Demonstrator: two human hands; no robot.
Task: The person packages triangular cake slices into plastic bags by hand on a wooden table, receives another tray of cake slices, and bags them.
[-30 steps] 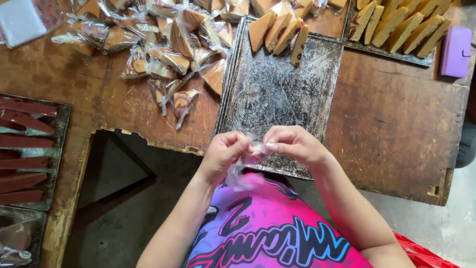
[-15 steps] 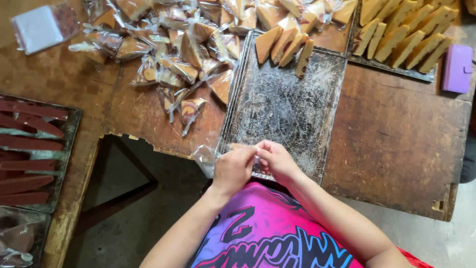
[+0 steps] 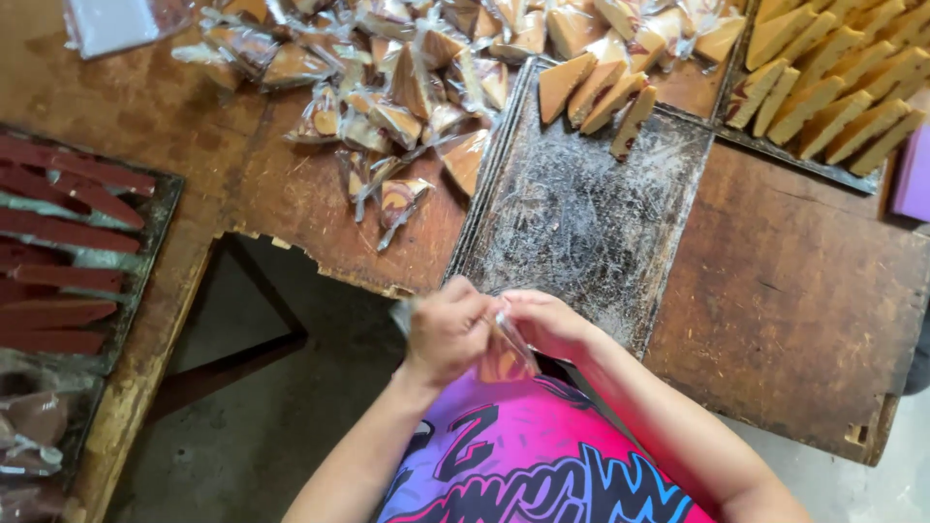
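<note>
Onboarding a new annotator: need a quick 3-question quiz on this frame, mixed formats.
1. True or false: both hands hold one clear wrapper with a wedge piece in it.
2. Where do the unwrapped wedges lie? A) on the floor B) on the dark metal trays C) in a bowl
3. Which side of the table holds the dark red strips?

Key:
1. True: left hand and right hand pinch the clear wrapper.
2. B: unwrapped wedges on the dark metal trays.
3. The person's left: dark red strips.
</note>
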